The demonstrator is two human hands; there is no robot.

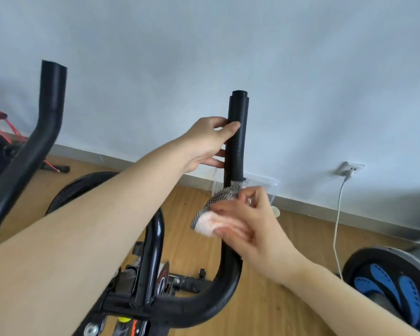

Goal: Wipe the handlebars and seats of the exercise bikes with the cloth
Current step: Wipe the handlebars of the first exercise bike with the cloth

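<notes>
A black exercise bike stands in front of me with two upturned handlebar horns. My left hand (211, 144) grips the right horn (237, 141) near its top, thumb across the front. Lower on the same horn my right hand (247, 226) holds a cloth (216, 207), grey mesh on one side and pale pink on the other, wrapped against the bar. The left horn (46, 112) rises untouched at the left. The seat is out of view.
The bike's black flywheel (83, 187) and frame sit low centre on a wooden floor. A second machine with blue patterned parts (395, 284) stands at the right. A white cable (337, 221) hangs from a wall socket (349, 169). Red straps (3, 122) lie at far left.
</notes>
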